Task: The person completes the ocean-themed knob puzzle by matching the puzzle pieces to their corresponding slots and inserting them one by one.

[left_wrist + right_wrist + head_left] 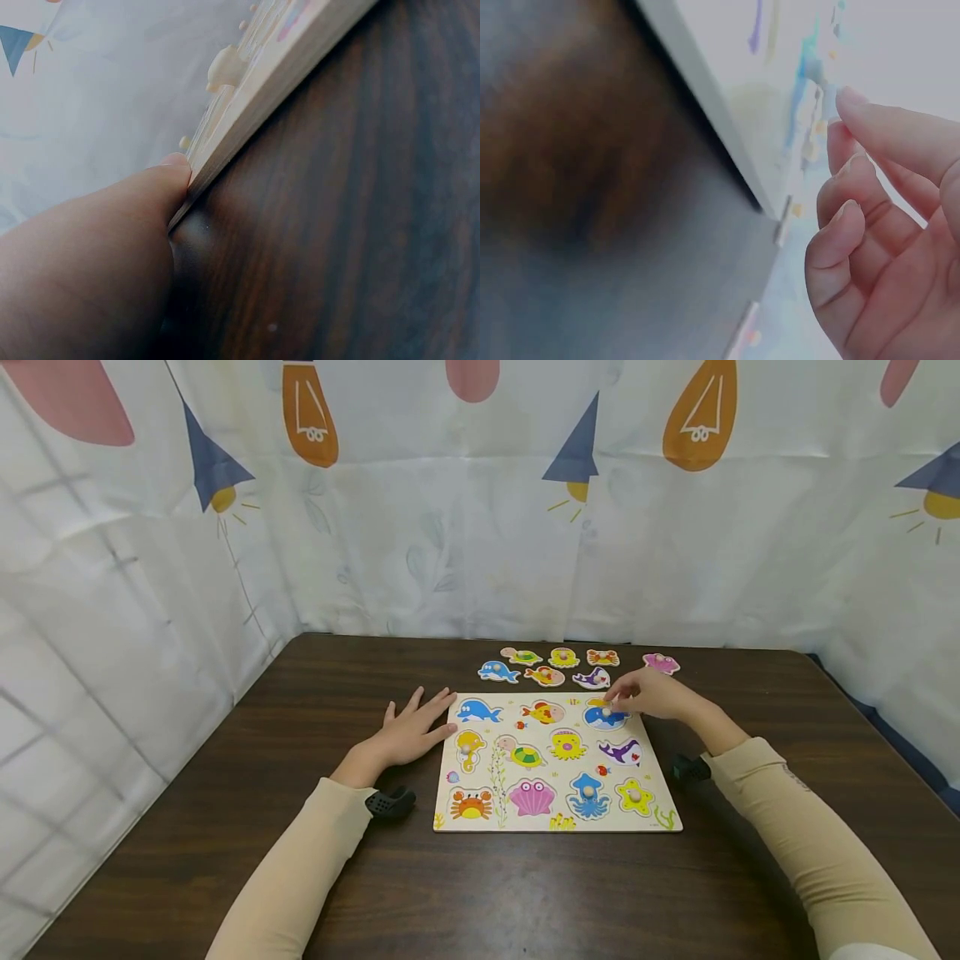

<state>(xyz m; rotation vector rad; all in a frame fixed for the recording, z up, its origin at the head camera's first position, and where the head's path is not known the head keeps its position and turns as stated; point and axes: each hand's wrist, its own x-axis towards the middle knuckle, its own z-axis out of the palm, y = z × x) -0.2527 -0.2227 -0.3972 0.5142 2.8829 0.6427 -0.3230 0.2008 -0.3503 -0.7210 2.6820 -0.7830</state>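
A wooden sea-animal puzzle board (555,768) lies on the table. My left hand (408,731) rests beside its left edge with fingers spread, the thumb (176,169) against the board's side. Near the board's top right corner, my right hand (652,695) hovers over the blue whale piece (604,717), which sits at its printed place. In the right wrist view the thumb (870,112) and index finger are close together, other fingers loosely curled, with nothing seen between them. Knobbed seahorse (468,750), squid (588,800) and starfish (634,797) pieces sit in the board.
Behind the board lie loose knobbed pieces: a turtle (521,656), an octopus (564,657), a crab (603,657), a dolphin (498,672), a fish (544,676), a purple whale (592,678) and a pink shell (662,663). A patterned curtain (510,560) hangs behind the table (315,693).
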